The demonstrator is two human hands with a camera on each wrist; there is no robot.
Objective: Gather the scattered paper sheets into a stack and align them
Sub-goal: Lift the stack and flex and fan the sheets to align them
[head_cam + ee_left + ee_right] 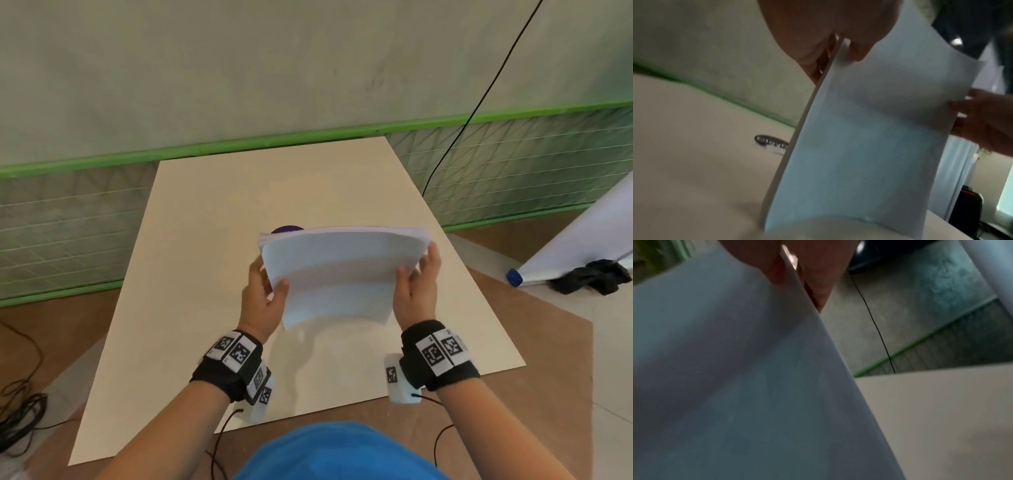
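Paper stack (339, 274): white sheets, gathered into one bundle, held on edge above the beige board (205, 308), roughly centre of the board and nearer the person. Sheets bow, lower edge curved; whether that edge touches the board cannot be told from the head view, though the left wrist view shows it at or very near the surface. Top edges look slightly uneven, esp. at upper left corner. Left hand (263, 298): grips the stack's left side, thumb on the near face, fingers curled behind; confirmed in left wrist view, thumb and fingers pinching the sheet edge (836, 53). Right hand (418, 284): grips the right side same way, thumb on the near face, fingers wrapped round the back; right wrist view is blurred but shows fingers either side of the paper edge. Both wrists carry black bands w/ printed square markers and white camera units. Purple round object (287, 229) lies on the board just behind the stack, mostly hidden; type cannot be told. Board sits on a brown table (534, 359). Beyond: green-edged mesh fence (68, 219) and pale wall. Black cable (479, 102) hangs down the wall at right. Floor right: white roll w/ blue end cap (579, 240) and a black item beside it. Black cables (17, 411) coiled at floor left. Blue shirt at bottom of head view.
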